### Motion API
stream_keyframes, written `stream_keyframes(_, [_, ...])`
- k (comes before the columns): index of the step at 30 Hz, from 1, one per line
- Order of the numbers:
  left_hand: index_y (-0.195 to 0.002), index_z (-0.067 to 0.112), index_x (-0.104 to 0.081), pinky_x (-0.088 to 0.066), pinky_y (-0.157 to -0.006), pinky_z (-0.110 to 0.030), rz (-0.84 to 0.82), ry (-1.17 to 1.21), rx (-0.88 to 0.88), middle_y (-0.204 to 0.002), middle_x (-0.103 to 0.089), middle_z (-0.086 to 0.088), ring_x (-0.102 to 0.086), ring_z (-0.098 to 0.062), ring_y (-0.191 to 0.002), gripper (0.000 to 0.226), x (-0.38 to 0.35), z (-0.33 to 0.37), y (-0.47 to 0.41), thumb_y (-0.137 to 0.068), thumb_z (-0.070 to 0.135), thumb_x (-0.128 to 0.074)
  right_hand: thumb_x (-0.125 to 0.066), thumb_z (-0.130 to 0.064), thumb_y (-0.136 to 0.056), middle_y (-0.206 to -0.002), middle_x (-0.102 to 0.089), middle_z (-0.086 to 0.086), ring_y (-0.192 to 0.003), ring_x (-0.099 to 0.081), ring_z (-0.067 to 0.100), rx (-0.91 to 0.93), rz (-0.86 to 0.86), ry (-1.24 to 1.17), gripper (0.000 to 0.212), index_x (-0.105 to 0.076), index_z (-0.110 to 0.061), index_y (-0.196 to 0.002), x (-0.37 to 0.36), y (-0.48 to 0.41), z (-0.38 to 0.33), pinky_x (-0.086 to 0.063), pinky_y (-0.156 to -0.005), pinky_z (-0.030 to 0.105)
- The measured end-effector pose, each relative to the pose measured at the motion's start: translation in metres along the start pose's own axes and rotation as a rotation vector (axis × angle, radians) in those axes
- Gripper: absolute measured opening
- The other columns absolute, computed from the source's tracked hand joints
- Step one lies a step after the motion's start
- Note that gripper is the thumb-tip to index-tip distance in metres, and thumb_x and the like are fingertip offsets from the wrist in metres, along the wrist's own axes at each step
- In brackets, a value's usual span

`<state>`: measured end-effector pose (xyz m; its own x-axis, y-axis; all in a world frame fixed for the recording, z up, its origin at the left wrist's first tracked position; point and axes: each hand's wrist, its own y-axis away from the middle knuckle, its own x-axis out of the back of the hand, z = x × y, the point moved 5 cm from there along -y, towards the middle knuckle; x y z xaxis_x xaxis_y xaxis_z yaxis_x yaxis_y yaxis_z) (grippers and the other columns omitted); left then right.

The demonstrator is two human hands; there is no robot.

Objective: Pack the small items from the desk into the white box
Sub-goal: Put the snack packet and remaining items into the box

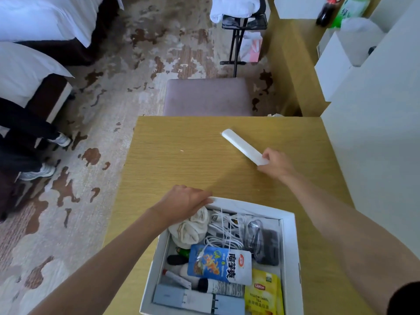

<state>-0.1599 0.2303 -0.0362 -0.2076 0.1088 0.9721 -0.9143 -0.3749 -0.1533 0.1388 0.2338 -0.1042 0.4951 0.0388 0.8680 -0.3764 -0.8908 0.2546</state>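
Note:
A white box (292, 251) stands at the near edge of the wooden desk (181, 160). It holds a blue snack pouch (218, 262), a yellow tea packet (264, 294), white cables (223, 230), a cloth bundle (191, 228) and several other small items. My left hand (181, 202) grips the box's far left corner. A long white case (241, 145) lies diagonally on the desk beyond the box. My right hand (276, 163) has its fingers closed on the case's near end.
A padded stool (208, 96) stands just past the desk's far edge. A white wall panel (375, 133) borders the desk on the right. Beds and a seated person's legs (29, 151) are at the left. A luggage rack (243, 30) stands farther back on the carpet.

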Motion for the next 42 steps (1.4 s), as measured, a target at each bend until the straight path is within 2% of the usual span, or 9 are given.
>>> stream_keyframes(2, [-0.09, 0.019, -0.054, -0.034, -0.049, -0.02, 0.003, -0.008, -0.019, -0.057, -0.059, 0.006, -0.053, -0.015, -0.042, 0.025, -0.001, -0.002, -0.002, -0.097, 0.037, -0.038, -0.075, -0.025, -0.075, -0.103, -0.061, -0.003, -0.087, -0.062, 0.015, 0.002, 0.054, -0.167, 0.035, -0.057, -0.021, -0.105, 0.014, 0.009, -0.005, -0.056, -0.069, 0.033])
stream_keyframes(6, [-0.088, 0.017, -0.058, -0.033, -0.051, -0.02, 0.005, -0.026, -0.037, -0.055, -0.058, 0.005, -0.052, -0.016, -0.041, 0.025, -0.003, -0.005, -0.004, -0.096, 0.036, -0.043, -0.075, -0.027, -0.073, -0.099, -0.06, -0.012, -0.083, -0.061, 0.003, 0.02, 0.085, -0.363, 0.032, -0.057, -0.029, -0.099, 0.044, 0.043, -0.014, -0.049, -0.049, 0.015])
stream_keyframes(11, [-0.107, 0.017, -0.053, -0.045, -0.061, -0.031, -0.117, -0.041, 0.105, -0.077, -0.067, -0.005, -0.063, -0.024, -0.066, 0.035, -0.008, -0.022, -0.014, -0.099, 0.044, -0.034, -0.075, -0.03, -0.073, -0.098, -0.061, -0.018, -0.085, -0.061, -0.002, 0.053, 0.132, -0.424, 0.031, -0.057, -0.034, -0.098, 0.074, 0.1, -0.02, -0.048, -0.056, 0.013])
stream_keyframes(18, [-0.101, 0.019, -0.056, -0.043, -0.064, -0.033, -0.14, -0.116, 0.289, -0.1, -0.068, -0.004, -0.062, -0.025, -0.09, 0.04, -0.007, -0.041, -0.02, -0.095, 0.053, -0.035, -0.076, -0.031, -0.07, -0.098, -0.061, -0.021, -0.087, -0.06, -0.001, 0.032, 0.136, -0.352, 0.032, -0.058, -0.038, -0.095, 0.087, 0.18, -0.03, -0.046, -0.061, 0.013])
stream_keyframes(23, [-0.129, 0.014, -0.045, -0.045, -0.094, -0.044, -0.021, 0.302, 0.511, -0.131, -0.052, -0.01, -0.045, -0.029, -0.122, 0.039, 0.005, -0.045, 0.012, -0.096, 0.034, -0.047, -0.075, -0.028, -0.069, -0.097, -0.064, -0.02, -0.086, -0.061, -0.001, 0.072, 0.018, -0.293, 0.031, -0.059, -0.044, -0.091, 0.071, 0.239, -0.043, -0.05, -0.065, 0.014])
stream_keyframes(26, [-0.127, 0.015, -0.044, -0.041, -0.088, -0.036, 0.05, 0.65, 0.722, -0.125, -0.052, -0.015, -0.052, -0.031, -0.111, 0.037, 0.015, -0.04, 0.047, -0.1, 0.038, -0.034, -0.072, -0.025, -0.07, -0.097, -0.062, -0.019, -0.084, -0.058, -0.003, 0.119, -0.115, -0.222, 0.03, -0.061, -0.039, -0.093, 0.05, 0.267, -0.054, -0.048, -0.064, 0.012])
stream_keyframes(34, [-0.122, 0.022, -0.046, -0.049, -0.09, -0.048, 0.093, 0.76, 0.811, -0.114, -0.059, -0.009, -0.057, -0.029, -0.106, 0.039, 0.035, 0.001, 0.117, -0.099, 0.047, -0.026, -0.062, -0.009, -0.073, -0.1, -0.051, -0.016, -0.094, -0.051, 0.004, 0.334, -0.385, 0.013, 0.029, -0.06, -0.029, -0.093, -0.011, 0.282, -0.081, -0.044, -0.085, 0.028])
stream_keyframes(38, [-0.133, 0.021, -0.044, -0.044, -0.102, -0.048, 0.043, 0.808, 0.932, -0.13, -0.054, -0.01, -0.052, -0.032, -0.119, 0.042, 0.03, 0.016, 0.134, -0.099, 0.044, -0.034, -0.064, -0.008, -0.078, -0.099, -0.049, -0.019, -0.09, -0.05, -0.002, 0.365, -0.437, 0.084, 0.025, -0.06, -0.03, -0.088, -0.013, 0.275, -0.077, -0.048, -0.08, 0.026])
stream_keyframes(42, [-0.134, 0.014, -0.042, -0.043, -0.095, -0.04, -0.025, 0.734, 0.982, -0.131, -0.052, -0.016, -0.052, -0.034, -0.117, 0.042, 0.024, 0.025, 0.132, -0.099, 0.038, -0.036, -0.06, -0.009, -0.089, -0.111, -0.054, -0.017, -0.104, -0.049, -0.001, 0.366, -0.508, 0.123, 0.023, -0.067, -0.03, -0.095, -0.024, 0.274, -0.087, -0.04, -0.08, 0.018])
